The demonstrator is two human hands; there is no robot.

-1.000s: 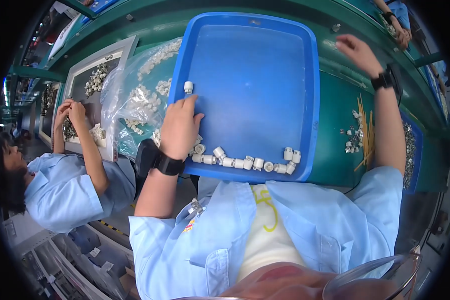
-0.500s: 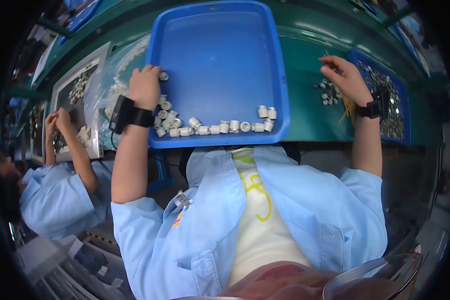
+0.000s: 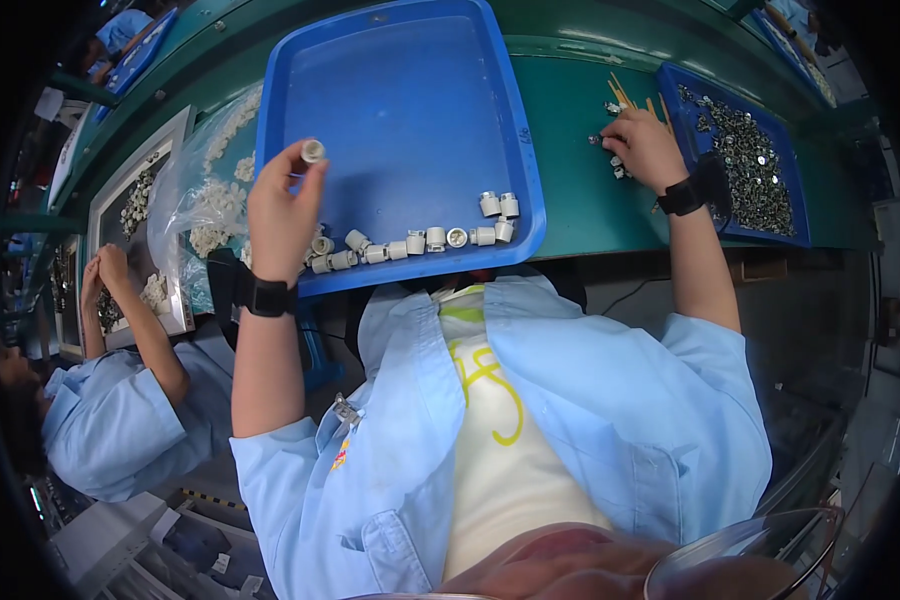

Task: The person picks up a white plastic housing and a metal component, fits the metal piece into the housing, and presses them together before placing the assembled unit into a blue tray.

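The left hand [image 3: 283, 215] is raised at the left side of the large rectangular blue plastic tray [image 3: 390, 110], its thumb and fingertips grasping a small white cylindrical piece [image 3: 313, 151] with a round hollow end. The piece sits right at the fingertips, clear of the palm, on the side of the hand toward the tray's middle, and its hollow end faces up at the viewer. It is held above the tray's left part, apart from the other pieces.

Those others, a line of white cylindrical pieces with ribbed metallic necks [image 3: 415, 242], lie along the tray's near wall, some on their sides and some on end. At the tray's near right corner the line turns up into a small group. More are partly hidden behind the left hand.

The right hand [image 3: 647, 150] is to the right of the tray, low over the green tabletop [image 3: 582, 200]. Its thumb and fingers are drawn together at a scatter of small silver and white parts [image 3: 618, 172]; whether they pinch one, I cannot tell. Thin yellowish sticks [image 3: 621, 92] lie beside that hand, and farther right of the tray stands a smaller blue bin [image 3: 802, 210] of shiny metal parts [image 3: 750, 160].
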